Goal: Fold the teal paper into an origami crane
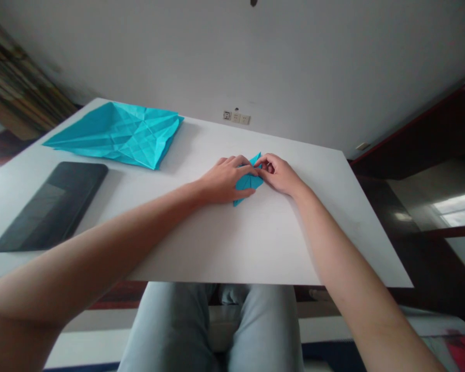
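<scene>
A small folded piece of blue origami paper (248, 182) lies on the white table, its pointed ends showing above and below my hands. My left hand (225, 181) presses over its left side, with the fingertips reaching the middle of the fold. My right hand (277, 174) pinches its upper right edge, and the fingertips of both hands meet at the paper. Part of the folded piece is hidden under my fingers.
A large creased sheet of blue paper (116, 133) lies at the far left of the white table (232, 243). A dark tablet or folder (50, 206) lies near the left edge. Wall sockets (236, 117) are beyond the far edge. My jeans-covered knees show below the near edge.
</scene>
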`<state>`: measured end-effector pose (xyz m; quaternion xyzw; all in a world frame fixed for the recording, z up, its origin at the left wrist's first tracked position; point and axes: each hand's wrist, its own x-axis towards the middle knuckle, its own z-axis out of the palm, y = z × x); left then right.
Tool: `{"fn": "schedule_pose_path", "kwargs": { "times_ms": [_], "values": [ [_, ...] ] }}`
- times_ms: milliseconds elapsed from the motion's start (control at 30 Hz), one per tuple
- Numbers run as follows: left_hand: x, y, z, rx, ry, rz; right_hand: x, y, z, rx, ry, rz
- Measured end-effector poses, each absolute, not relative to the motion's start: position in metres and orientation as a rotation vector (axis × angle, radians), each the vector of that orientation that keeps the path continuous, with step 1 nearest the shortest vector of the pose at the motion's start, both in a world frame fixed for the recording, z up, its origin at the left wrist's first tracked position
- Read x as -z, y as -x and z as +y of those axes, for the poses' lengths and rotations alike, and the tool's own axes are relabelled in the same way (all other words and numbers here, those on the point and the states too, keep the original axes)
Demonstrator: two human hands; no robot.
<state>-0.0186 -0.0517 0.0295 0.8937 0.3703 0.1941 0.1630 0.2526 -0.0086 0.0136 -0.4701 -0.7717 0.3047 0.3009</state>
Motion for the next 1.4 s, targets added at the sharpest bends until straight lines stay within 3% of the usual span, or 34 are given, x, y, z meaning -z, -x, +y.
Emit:
{"fn": "schedule_pose_path", "kwargs": {
  "times_ms": [533,933,1167,1400],
  "values": [
    [-0.028,0.020,-0.054,-0.550,-2.565,1.045,-0.009,-0.254,-0.008,-0.781,1.218,-2.062],
    [-0.028,0.033,-0.037,-0.522,-2.474,1.375,-0.015,-0.259,-0.009,-0.406,1.251,-2.189],
    [-0.031,0.032,-0.037,-0.599,-2.390,1.423,-0.026,-0.248,-0.021,-0.310,1.503,-2.201],
    [-0.032,0.031,-0.038,-0.635,-2.408,1.387,-0.032,-0.246,-0.025,-0.324,1.479,-2.248]
  ]
}}
